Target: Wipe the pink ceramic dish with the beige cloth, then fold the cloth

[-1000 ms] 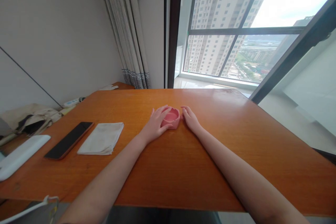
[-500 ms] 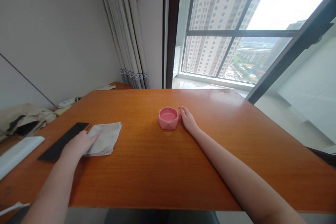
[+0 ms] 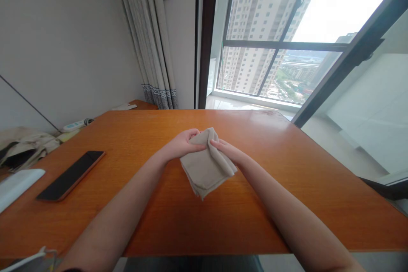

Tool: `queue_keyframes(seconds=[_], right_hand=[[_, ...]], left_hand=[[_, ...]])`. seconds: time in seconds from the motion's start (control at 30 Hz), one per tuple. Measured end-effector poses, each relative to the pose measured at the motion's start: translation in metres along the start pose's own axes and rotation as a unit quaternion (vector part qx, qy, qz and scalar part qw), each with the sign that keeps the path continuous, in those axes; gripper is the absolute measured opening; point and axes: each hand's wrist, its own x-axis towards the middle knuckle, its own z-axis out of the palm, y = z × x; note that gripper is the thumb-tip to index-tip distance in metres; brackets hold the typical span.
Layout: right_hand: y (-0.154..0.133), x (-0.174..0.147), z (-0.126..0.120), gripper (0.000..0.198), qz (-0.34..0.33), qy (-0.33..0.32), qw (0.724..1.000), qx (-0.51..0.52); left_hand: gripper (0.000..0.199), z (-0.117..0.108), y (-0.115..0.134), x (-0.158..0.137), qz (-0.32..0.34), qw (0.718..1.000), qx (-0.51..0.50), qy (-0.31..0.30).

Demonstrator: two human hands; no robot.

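Note:
A folded beige cloth (image 3: 205, 168) is gripped near the middle of the wooden table (image 3: 255, 144), its lower corner hanging toward me. My left hand (image 3: 183, 143) is closed on the cloth's upper left edge, thumb on top. On the cloth's upper right side, my right hand (image 3: 226, 149) presses with its thumb, the other fingers hidden behind the fabric. The pink faceted ashtray seen earlier is covered from view by the cloth and hands. Whether the right fingers also hold the ashtray does not show.
To the left lies a black phone-shaped slab with an orange edge (image 3: 72, 176). A white object (image 3: 19, 185) sits at the left edge, near a beige fabric bundle (image 3: 32, 146). Beyond the table are a curtain (image 3: 151, 51) and a window (image 3: 270, 44).
My left hand has brought the cloth from the left side to the middle. My right hand, earlier beside the ashtray, now has its thumb on the cloth. The ashtray has gone out of sight.

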Motion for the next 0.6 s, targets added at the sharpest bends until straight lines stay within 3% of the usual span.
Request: queue_keyframes(seconds=[0.13, 0.27, 0.33, 0.4, 0.5, 0.53, 0.6], right_hand=[[-0.001, -0.005, -0.01, 0.036, 0.049, -0.023, 0.997, 0.062], [-0.004, -0.005, -0.011, 0.034, 0.082, -0.066, 0.993, 0.046], [-0.004, -0.003, -0.013, 0.033, 0.09, -0.008, 0.996, 0.026], [-0.003, 0.001, -0.018, 0.029, 0.054, 0.14, 0.989, 0.012], [0.001, 0.004, -0.027, 0.026, -0.069, 0.368, 0.923, -0.09], [0.002, 0.004, -0.028, 0.026, -0.111, 0.389, 0.901, -0.158], [0.004, 0.003, -0.023, 0.027, -0.181, 0.313, 0.877, -0.317]], left_hand=[[0.031, 0.012, -0.014, 0.024, 0.029, 0.989, 0.078, 0.12], [0.029, 0.017, -0.027, 0.028, 0.05, 0.981, 0.12, 0.147], [0.03, 0.018, -0.038, 0.029, 0.063, 0.975, 0.109, 0.184], [0.03, 0.021, -0.054, 0.029, 0.053, 0.959, 0.091, 0.261], [0.032, 0.029, -0.084, 0.031, 0.0, 0.942, 0.076, 0.328], [0.034, 0.033, -0.093, 0.031, -0.017, 0.946, 0.067, 0.317], [0.038, 0.038, -0.106, 0.033, -0.034, 0.961, 0.058, 0.269]])
